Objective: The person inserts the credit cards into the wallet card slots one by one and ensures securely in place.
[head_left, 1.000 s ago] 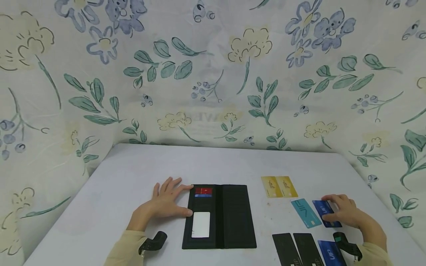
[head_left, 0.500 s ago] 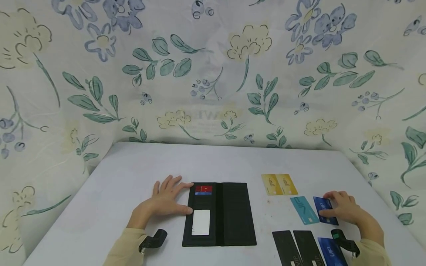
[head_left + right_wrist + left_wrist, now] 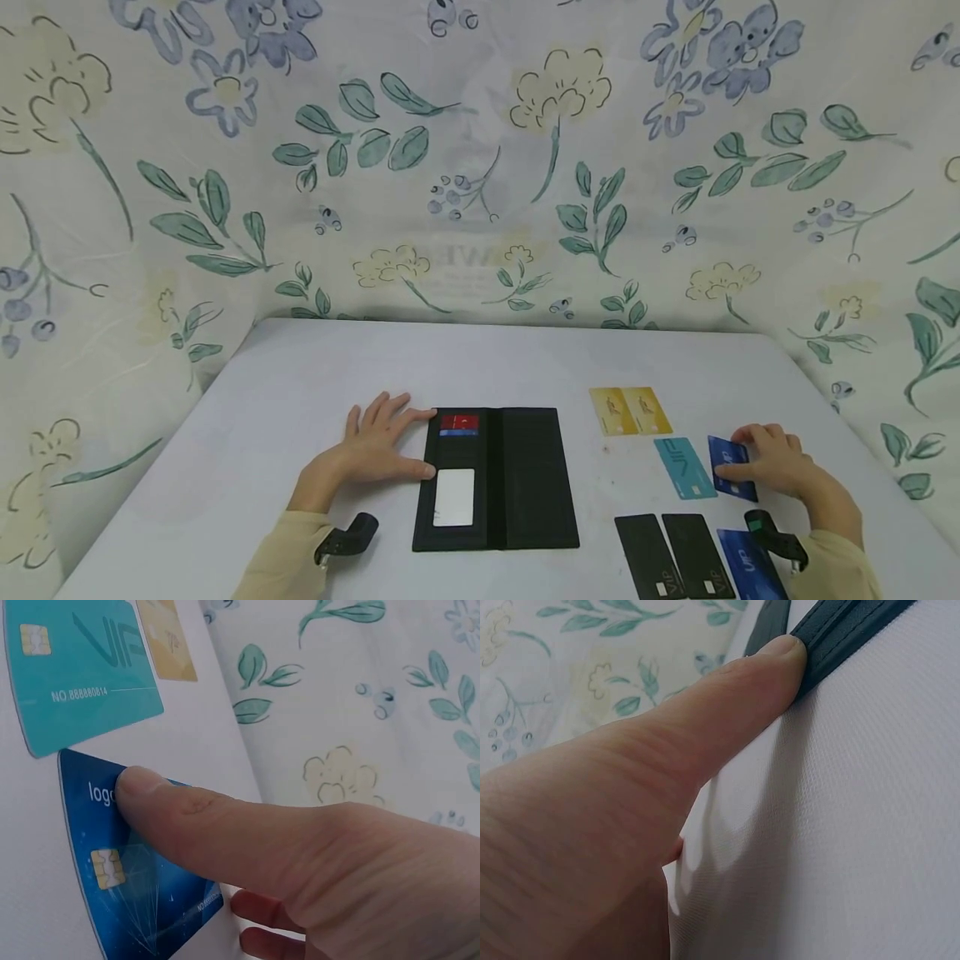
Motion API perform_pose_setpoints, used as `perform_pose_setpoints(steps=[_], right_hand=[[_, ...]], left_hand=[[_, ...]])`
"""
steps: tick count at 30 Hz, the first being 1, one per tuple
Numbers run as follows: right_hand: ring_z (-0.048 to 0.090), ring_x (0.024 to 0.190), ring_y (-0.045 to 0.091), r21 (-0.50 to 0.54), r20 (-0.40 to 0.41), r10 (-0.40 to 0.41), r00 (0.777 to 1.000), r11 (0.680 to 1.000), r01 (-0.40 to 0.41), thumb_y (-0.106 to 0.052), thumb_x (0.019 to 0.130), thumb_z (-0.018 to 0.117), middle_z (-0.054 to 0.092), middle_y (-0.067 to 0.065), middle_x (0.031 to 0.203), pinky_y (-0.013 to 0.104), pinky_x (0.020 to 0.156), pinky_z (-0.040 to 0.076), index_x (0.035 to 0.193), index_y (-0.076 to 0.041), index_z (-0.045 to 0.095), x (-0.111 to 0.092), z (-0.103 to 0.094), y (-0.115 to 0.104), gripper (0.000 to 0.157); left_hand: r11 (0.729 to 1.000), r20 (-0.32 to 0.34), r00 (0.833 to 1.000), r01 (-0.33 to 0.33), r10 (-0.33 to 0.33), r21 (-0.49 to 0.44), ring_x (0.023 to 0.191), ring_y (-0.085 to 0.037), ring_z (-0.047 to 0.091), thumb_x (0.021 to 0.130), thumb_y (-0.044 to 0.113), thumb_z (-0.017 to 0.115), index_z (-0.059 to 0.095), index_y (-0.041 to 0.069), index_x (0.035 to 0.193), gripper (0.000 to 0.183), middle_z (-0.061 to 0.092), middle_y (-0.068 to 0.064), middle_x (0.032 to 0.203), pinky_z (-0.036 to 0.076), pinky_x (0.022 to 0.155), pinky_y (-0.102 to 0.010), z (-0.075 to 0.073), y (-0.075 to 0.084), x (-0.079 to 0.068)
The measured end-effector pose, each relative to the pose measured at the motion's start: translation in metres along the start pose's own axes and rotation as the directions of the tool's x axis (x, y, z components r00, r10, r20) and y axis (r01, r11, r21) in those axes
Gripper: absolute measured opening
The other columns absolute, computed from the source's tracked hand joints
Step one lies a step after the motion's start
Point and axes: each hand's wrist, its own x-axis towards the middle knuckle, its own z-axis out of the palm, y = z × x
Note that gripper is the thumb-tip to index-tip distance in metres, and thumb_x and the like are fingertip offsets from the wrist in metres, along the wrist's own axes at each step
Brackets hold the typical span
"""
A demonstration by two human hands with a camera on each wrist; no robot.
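Note:
A black bifold wallet (image 3: 540, 475) lies unfolded on the table, with a red card (image 3: 459, 422) showing at its upper left and a white rectangle (image 3: 453, 497) below. My left hand (image 3: 367, 450) is spread beside it, thumb (image 3: 780, 656) and index finger touching its left edge. My right hand (image 3: 776, 462) holds a blue card (image 3: 142, 862) low over the tabletop, thumb (image 3: 146, 787) across its printed face and fingers at the far edges. Next to its left side lies a teal card (image 3: 684, 468); in the right wrist view their corners nearly meet.
Two gold cards (image 3: 630, 411) lie behind the teal one. Nearer the front are two black cards (image 3: 648, 554) and another blue card (image 3: 742, 562), partly under the right wrist camera (image 3: 772, 533). A floral cloth (image 3: 480, 167) hangs behind the white table (image 3: 480, 358).
My right hand has shifted the blue card slightly left and turned it more in line with the teal card. My left hand has stayed at the wallet's edge. The head view has tilted slightly.

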Motion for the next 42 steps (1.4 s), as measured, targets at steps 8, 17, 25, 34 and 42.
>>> perform_pose_setpoints(steps=[8, 17, 25, 34, 42], right_hand=[[0.030, 0.110, 0.054, -0.008, -0.011, 0.017, 1.000, 1.000, -0.017, -0.055, 0.079, 0.076, 0.038, 0.035, 0.119, 0.069, 0.090, 0.032, 0.114, 0.009, 0.049, 0.0004, 0.0001, 0.0005, 0.078], [0.035, 0.104, 0.052, -0.018, -0.022, 0.022, 1.000, 1.000, -0.023, -0.053, 0.079, 0.077, 0.044, 0.031, 0.111, 0.066, 0.086, 0.035, 0.111, 0.011, 0.049, 0.0022, -0.0014, -0.0010, 0.077], [0.036, 0.103, 0.050, 0.033, -0.052, 0.028, 0.998, 0.999, -0.026, -0.044, 0.081, 0.079, 0.052, 0.027, 0.104, 0.066, 0.084, 0.035, 0.111, 0.010, 0.048, 0.0026, -0.0016, -0.0016, 0.069], [0.033, 0.106, 0.055, 0.008, -0.040, 0.052, 0.998, 0.999, -0.052, -0.051, 0.080, 0.076, 0.042, 0.037, 0.113, 0.072, 0.087, 0.032, 0.116, 0.012, 0.050, 0.0005, -0.0023, -0.0020, 0.077], [0.036, 0.102, 0.053, 0.005, -0.061, 0.069, 0.996, 0.998, -0.069, -0.049, 0.082, 0.076, 0.047, 0.033, 0.105, 0.068, 0.085, 0.034, 0.113, 0.013, 0.050, 0.0021, -0.0014, -0.0015, 0.074]], left_hand=[[1.000, 0.005, 1.000, 0.006, -0.006, 0.007, 0.147, -0.048, 0.001, 0.075, 0.056, 0.078, 0.045, 0.021, 0.146, 0.086, 0.018, -0.021, 0.160, -0.009, 0.110, -0.072, -0.0002, 0.0022, 0.0010], [1.000, 0.002, 1.000, -0.003, 0.003, 0.003, 0.147, -0.048, 0.000, 0.075, 0.057, 0.077, 0.046, 0.021, 0.146, 0.085, 0.018, -0.021, 0.160, -0.010, 0.110, -0.072, 0.0007, -0.0001, 0.0021], [1.000, 0.003, 1.000, -0.009, 0.009, -0.008, 0.147, -0.048, 0.000, 0.074, 0.059, 0.077, 0.045, 0.021, 0.146, 0.086, 0.018, -0.021, 0.160, -0.011, 0.109, -0.072, 0.0014, 0.0004, 0.0017], [1.000, 0.000, 1.000, -0.009, 0.009, -0.001, 0.147, -0.048, 0.000, 0.075, 0.057, 0.077, 0.045, 0.022, 0.146, 0.085, 0.018, -0.020, 0.160, -0.010, 0.110, -0.072, -0.0001, 0.0013, 0.0009], [1.000, 0.000, 1.000, -0.013, 0.013, -0.002, 0.147, -0.048, 0.000, 0.075, 0.057, 0.077, 0.045, 0.021, 0.146, 0.086, 0.018, -0.020, 0.160, -0.010, 0.110, -0.072, -0.0006, 0.0004, 0.0004]])
